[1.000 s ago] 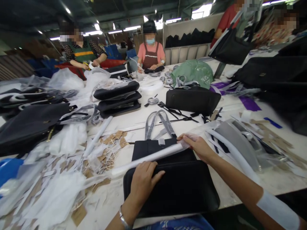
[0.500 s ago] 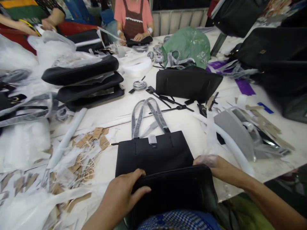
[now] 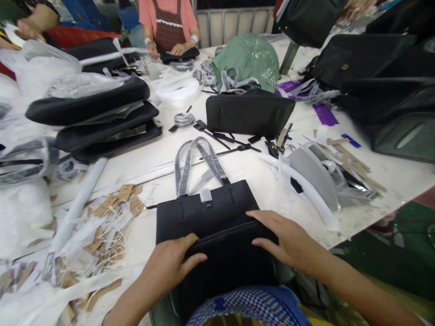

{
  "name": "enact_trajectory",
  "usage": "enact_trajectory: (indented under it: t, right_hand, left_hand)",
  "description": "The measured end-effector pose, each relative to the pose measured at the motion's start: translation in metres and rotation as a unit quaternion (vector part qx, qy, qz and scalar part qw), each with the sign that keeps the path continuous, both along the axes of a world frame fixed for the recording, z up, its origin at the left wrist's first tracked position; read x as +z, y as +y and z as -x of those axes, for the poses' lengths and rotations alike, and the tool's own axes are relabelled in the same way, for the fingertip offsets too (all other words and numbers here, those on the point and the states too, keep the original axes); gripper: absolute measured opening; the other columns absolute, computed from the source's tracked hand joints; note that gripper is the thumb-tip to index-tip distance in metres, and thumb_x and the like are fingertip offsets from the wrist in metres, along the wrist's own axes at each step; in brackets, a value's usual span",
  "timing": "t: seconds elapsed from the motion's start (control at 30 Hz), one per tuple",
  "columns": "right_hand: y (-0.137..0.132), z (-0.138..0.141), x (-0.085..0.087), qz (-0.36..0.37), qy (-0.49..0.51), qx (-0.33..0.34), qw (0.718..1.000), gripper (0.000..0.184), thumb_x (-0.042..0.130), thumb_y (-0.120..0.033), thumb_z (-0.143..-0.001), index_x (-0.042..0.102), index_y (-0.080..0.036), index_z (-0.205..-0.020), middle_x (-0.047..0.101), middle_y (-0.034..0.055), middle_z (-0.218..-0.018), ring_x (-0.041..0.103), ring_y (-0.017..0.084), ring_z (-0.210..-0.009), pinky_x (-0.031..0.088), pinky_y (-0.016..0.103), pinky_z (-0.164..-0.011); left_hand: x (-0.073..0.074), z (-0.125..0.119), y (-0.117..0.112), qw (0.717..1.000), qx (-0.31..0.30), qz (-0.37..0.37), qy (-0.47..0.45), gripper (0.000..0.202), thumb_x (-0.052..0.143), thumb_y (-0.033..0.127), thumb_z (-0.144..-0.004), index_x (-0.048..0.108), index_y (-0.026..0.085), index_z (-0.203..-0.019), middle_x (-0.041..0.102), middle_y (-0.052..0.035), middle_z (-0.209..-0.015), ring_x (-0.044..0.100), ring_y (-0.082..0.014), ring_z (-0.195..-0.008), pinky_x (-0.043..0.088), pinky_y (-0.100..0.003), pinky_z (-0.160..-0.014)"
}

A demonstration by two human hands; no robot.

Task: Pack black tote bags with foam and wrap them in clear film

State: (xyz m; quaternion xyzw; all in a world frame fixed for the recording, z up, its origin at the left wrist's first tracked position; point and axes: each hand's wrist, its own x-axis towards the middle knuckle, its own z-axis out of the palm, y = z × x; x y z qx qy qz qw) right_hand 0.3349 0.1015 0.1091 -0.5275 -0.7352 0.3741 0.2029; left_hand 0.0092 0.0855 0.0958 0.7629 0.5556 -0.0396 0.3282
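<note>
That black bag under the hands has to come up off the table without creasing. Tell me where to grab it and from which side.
Take the two wrapped handles, probably near the top of their loops, coming down from above on the far side. They lie flat on the table, beyond the top edge of the black bag, with nothing across them.

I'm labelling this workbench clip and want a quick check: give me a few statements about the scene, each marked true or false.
1. Both the left hand and the right hand rest on the black bag at the table's near edge. True.
2. That bag's handles are bare. False: they are wrapped in greyish film.
3. A green plastic bag lies beyond the second black bag. True.
4. The left hand holds the white foam tube. False: the tube lies on the table, apart from the hand.
</note>
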Motion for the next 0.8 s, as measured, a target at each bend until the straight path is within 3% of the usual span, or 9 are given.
enact_trajectory:
  t: [0.1,0.23,0.37,0.5,0.63,0.8]
  right_hand:
    - [0.018,0.004,-0.009,0.063,-0.023,0.046,0.997,0.047,0.075,-0.047,-0.074,0.067,-0.028,-0.116,0.070,0.0053,-0.117,0.063,0.029,-0.107,0.046,0.039,-0.095]
    - [0.035,-0.013,-0.003,0.190,-0.039,0.104,0.975,0.044,0.076,-0.043,-0.070,0.063,-0.028,-0.109,0.071,-0.0005,-0.094,0.065,0.022,-0.085,0.049,0.029,-0.076]
    - [0.029,-0.026,-0.006,0.268,-0.010,0.106,0.958,0.048,0.071,-0.047,-0.073,0.061,-0.027,-0.116,0.070,0.0007,-0.092,0.065,0.022,-0.081,0.050,0.027,-0.069]
    - [0.018,-0.030,-0.019,0.245,-0.037,0.061,0.967,0.055,0.071,-0.051,-0.073,0.061,-0.027,-0.122,0.071,0.0042,-0.107,0.066,0.028,-0.094,0.052,0.033,-0.082]
    - [0.012,-0.022,-0.030,0.207,-0.087,0.001,0.974,0.049,0.068,-0.054,-0.075,0.061,-0.027,-0.115,0.073,0.0038,-0.101,0.068,0.028,-0.092,0.052,0.034,-0.081]
    - [0.003,-0.013,-0.040,0.173,-0.107,-0.084,0.976,0.052,0.065,-0.056,-0.077,0.051,-0.029,-0.119,0.071,0.0010,-0.094,0.069,0.024,-0.079,0.053,0.033,-0.070]
  left_hand:
    - [0.010,0.007,0.005,0.999,-0.007,0.024,-0.038,0.034,0.056,0.053,-0.089,0.064,0.028,-0.110,0.074,-0.0034,-0.096,0.070,-0.0250,-0.087,0.049,-0.029,-0.074]
    - [0.020,0.040,0.008,0.980,0.022,0.127,-0.153,0.041,0.064,0.047,-0.085,0.061,0.030,-0.122,0.071,-0.0002,-0.115,0.066,-0.0225,-0.102,0.049,-0.028,-0.089]
    - [0.014,0.071,-0.014,0.959,0.096,0.184,-0.192,0.042,0.067,0.050,-0.082,0.067,0.028,-0.118,0.072,0.0015,-0.114,0.066,-0.0236,-0.105,0.050,-0.027,-0.091]
    - [-0.003,0.071,-0.046,0.958,0.216,0.090,-0.166,0.045,0.067,0.052,-0.078,0.068,0.027,-0.115,0.074,0.0001,-0.110,0.068,-0.0250,-0.099,0.054,-0.029,-0.087]
    - [-0.018,0.056,-0.058,0.941,0.327,-0.004,-0.087,0.042,0.066,0.055,-0.075,0.069,0.027,-0.106,0.076,0.0003,-0.098,0.071,-0.0242,-0.086,0.055,-0.030,-0.078]
    - [-0.027,0.044,-0.052,0.930,0.362,-0.039,-0.048,0.034,0.062,0.058,-0.079,0.065,0.029,-0.097,0.075,0.0033,-0.089,0.071,-0.0221,-0.081,0.053,-0.028,-0.072]
